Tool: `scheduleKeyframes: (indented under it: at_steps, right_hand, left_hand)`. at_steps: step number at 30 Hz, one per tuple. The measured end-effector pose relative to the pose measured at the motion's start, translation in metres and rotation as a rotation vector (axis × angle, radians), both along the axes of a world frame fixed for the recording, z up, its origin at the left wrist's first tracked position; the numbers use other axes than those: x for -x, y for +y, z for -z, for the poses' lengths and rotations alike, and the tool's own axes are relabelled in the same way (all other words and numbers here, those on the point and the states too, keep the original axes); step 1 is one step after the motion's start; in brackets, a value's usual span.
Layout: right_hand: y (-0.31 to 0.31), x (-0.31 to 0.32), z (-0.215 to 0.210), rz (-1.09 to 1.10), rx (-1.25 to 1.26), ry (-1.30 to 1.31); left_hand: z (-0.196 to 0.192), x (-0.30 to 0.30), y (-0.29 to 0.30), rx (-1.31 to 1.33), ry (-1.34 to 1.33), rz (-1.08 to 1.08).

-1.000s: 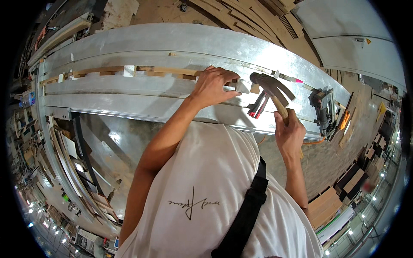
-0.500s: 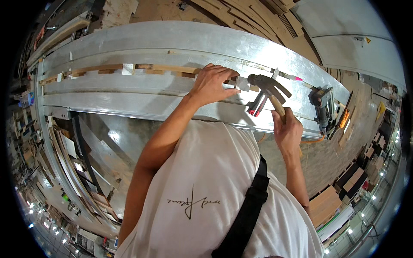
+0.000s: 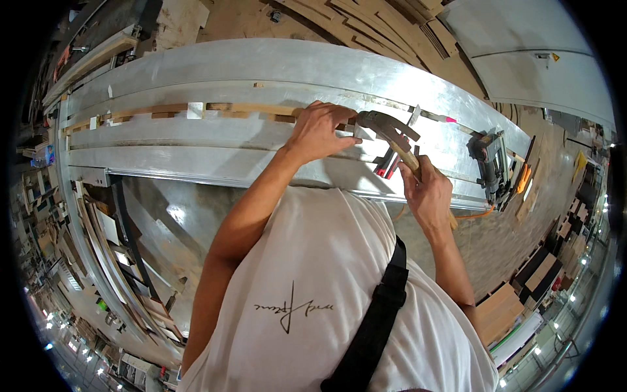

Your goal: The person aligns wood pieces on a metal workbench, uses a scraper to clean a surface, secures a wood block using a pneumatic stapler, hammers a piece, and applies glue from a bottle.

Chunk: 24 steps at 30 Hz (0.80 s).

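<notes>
My right hand (image 3: pixel 429 196) is closed round the wooden handle of a claw hammer (image 3: pixel 390 129). The dark hammer head is beside the fingertips of my left hand (image 3: pixel 318 132), its striking face toward them. My left hand is curled over the right end of a long wooden strip (image 3: pixel 255 107), thumb and fingers on either side of it. What lies between those fingers is partly hidden by the hand and the hammer head. The strip lies along a silvery metal bench (image 3: pixel 196 157). Partly covered by the hammer, a red and black tool (image 3: pixel 385 164) rests on the bench.
A pink-tipped tool (image 3: pixel 437 117) lies beyond the hammer. Farther right stands a dark power tool (image 3: pixel 484 160) with an orange cord. White pieces (image 3: pixel 195 110) sit along the strip. Brown boards (image 3: pixel 366 29) are stacked behind the bench.
The hammer has swung left, bringing its head close to my left fingertips. My right hand has shifted slightly left with it, while my left hand stays nearly in place.
</notes>
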State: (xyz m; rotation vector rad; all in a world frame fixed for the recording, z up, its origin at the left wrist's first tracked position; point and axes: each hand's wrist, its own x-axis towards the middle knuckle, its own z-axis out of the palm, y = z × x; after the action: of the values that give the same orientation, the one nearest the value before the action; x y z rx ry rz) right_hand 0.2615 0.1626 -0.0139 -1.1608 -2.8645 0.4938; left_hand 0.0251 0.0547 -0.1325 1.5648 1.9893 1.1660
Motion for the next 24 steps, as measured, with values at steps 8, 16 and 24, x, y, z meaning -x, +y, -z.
scheduleKeyframes:
  at_steps: [8,16,24]
  right_hand:
    - [0.002,-0.001,0.001,0.059,0.004,0.065]
    - [0.006,-0.022,-0.003,0.114,0.015,0.054]
    - [0.024,-0.044,0.007,0.174,0.205,0.085]
  left_hand:
    - [-0.001,0.006,-0.002,0.046,0.016,-0.004]
    - [-0.002,0.000,0.007,0.029,0.030,0.037]
    - [-0.001,-0.010,0.006,0.120,0.072,-0.019]
